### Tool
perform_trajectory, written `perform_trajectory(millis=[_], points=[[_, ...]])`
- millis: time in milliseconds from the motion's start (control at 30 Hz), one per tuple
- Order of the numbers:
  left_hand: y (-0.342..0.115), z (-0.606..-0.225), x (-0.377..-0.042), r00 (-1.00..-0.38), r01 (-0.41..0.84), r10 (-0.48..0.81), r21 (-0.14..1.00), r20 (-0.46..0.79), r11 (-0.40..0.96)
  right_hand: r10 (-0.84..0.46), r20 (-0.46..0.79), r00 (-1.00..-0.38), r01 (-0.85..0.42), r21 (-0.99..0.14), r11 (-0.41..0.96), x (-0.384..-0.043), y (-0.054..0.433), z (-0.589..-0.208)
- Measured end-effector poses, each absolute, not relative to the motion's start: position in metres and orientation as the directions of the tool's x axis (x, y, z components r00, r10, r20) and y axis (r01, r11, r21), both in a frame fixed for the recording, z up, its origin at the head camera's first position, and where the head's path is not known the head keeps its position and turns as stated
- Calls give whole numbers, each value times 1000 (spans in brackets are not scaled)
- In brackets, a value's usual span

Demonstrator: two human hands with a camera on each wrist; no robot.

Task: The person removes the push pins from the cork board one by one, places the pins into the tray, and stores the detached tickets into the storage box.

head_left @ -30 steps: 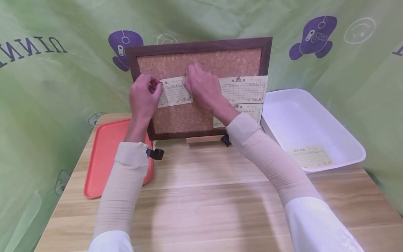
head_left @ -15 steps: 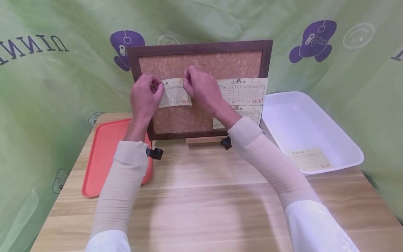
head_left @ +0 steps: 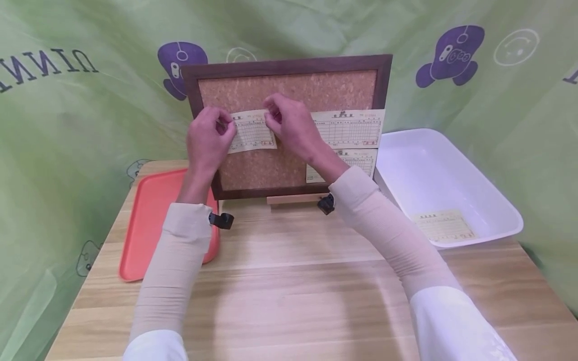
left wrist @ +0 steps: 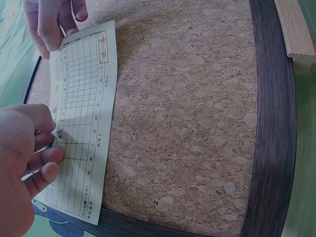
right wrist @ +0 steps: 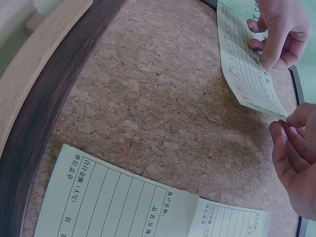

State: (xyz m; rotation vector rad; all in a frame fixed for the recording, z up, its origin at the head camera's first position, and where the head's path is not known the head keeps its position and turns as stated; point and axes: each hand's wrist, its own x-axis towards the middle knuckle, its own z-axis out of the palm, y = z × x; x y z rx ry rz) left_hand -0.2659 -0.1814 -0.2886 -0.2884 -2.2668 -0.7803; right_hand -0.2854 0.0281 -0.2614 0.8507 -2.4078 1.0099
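Observation:
A paper receipt slip (head_left: 253,133) with a printed grid lies against the left half of a cork board (head_left: 262,173) in a dark wooden frame. My left hand (head_left: 206,140) holds its upper edge near the printed title, thumb and fingers curled there. With thumb and forefinger, my right hand (head_left: 293,125) pinches the slip's upper right corner. In the right wrist view that slip (right wrist: 242,61) bows and its lower edge stands off the cork. Two more receipt slips hang on the board's right side, an upper slip (head_left: 349,131) and a lower slip (head_left: 363,161), partly behind my right arm.
Right of the board stands a white plastic bin (head_left: 492,200) with a slip (head_left: 444,226) inside. A red tray (head_left: 151,220) lies on the left of the wooden table (head_left: 289,301). A pale wooden bar (head_left: 293,199) shows under the frame; a green curtain (head_left: 316,25) hangs behind.
My right fingers have come slightly down and left onto the slip's corner, from higher on the cork. My left hand has stayed nearly still at the upper edge.

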Motion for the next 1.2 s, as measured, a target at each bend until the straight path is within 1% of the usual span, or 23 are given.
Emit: perform_trajectory(millis=[133,267,433,767,900,1067,1200], points=[[-182,-290,-264,-727,427,-8,461,686,778,-360,533,-766,-637,-552,538,-286,30,-261],[-183,-291,-260,-723,448,-3,472,691,760,-352,529,-772,-632,-584,509,-286,32,-261],[-186,-293,-256,-716,471,9,473,699,745,-352,527,-774,-632,-596,496,-284,36,-261],[-192,-295,-250,-651,541,56,410,757,734,-355,516,-779,-627,-638,448,-280,50,-263],[-193,-296,-247,-642,547,64,397,764,737,-362,507,-782,-623,-653,430,-278,55,-263],[-195,-296,-240,-643,543,78,383,762,748,-358,469,-808,-589,-675,445,-276,65,-263],[-197,-297,-234,-633,548,120,333,765,767,-359,416,-836,-544,-720,431,-274,77,-264]])
